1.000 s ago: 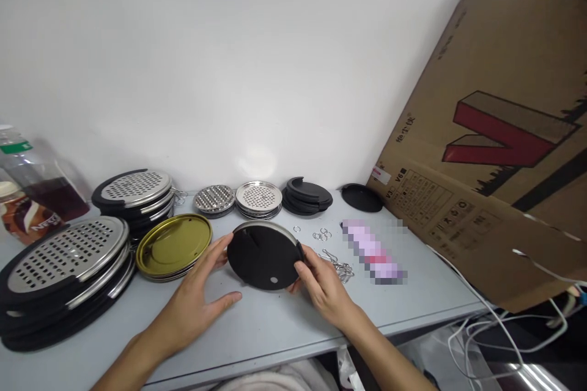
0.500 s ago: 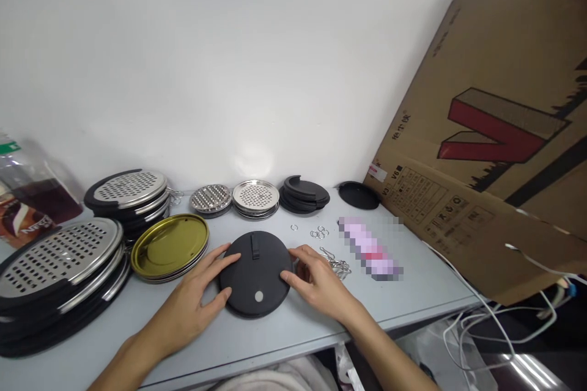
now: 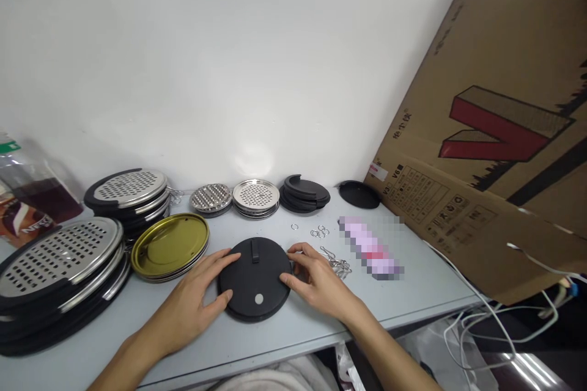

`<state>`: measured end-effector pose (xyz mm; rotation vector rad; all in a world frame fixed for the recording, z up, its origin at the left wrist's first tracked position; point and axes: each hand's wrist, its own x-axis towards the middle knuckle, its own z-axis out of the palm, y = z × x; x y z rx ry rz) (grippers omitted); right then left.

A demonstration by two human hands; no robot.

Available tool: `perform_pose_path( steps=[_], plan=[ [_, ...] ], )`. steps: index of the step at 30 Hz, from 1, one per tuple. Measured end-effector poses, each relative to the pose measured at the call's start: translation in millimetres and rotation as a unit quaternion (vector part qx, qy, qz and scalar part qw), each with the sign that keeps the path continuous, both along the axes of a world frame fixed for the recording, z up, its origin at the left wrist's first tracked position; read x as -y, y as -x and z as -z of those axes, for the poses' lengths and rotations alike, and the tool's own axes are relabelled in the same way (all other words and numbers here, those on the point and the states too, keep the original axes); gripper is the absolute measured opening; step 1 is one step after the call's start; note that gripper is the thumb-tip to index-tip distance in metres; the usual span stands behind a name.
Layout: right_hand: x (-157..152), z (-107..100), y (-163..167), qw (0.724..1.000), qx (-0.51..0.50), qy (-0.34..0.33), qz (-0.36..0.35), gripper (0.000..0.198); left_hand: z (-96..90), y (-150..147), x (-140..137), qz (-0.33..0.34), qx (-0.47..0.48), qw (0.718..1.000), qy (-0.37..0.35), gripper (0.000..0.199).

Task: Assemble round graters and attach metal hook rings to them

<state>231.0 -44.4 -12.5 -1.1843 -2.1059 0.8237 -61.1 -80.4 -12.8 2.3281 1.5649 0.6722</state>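
Note:
A black round disc [image 3: 255, 281] with a short strap near its far edge and a pale dot near its close edge is on the grey table in front of me. My left hand [image 3: 195, 296] grips its left side, fingertips on the top and thumb at the rim. On the opposite side, my right hand [image 3: 316, 278] holds the right rim between thumb and fingers. Bent metal clips [image 3: 338, 266] lie just beyond my right hand. To the left of the disc is a stack of gold and silver round lids [image 3: 169, 244].
Black-rimmed grater stacks [image 3: 59, 263] stand at the left, near a bottle [image 3: 46, 189]. Along the wall sit small grater plates [image 3: 255, 195], black rings [image 3: 306, 192] and a black dish [image 3: 359, 194]. Small metal rings [image 3: 320, 232] lie mid-table. A cardboard box [image 3: 481, 134] leans at the right.
The black disc has shifted slightly toward me, and its far edge sits lower in view. Both hands keep nearly the same places on its sides.

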Motion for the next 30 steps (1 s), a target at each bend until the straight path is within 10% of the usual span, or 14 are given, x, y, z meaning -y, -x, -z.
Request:
perform_pose_path(
  steps=[26, 30],
  plan=[
    [-0.2, -1.2, 1.6, 1.000, 0.003, -0.019, -0.012, 0.026, 6.3, -0.3, -1.9, 0.004, -0.023, 1.000, -0.002, 0.046],
    [-2.9, 4.7, -3.7, 0.994, 0.017, -0.106, 0.035, 0.032, 6.1, 0.6, -1.4, 0.005, -0.023, 1.000, -0.012, 0.047]
  ],
)
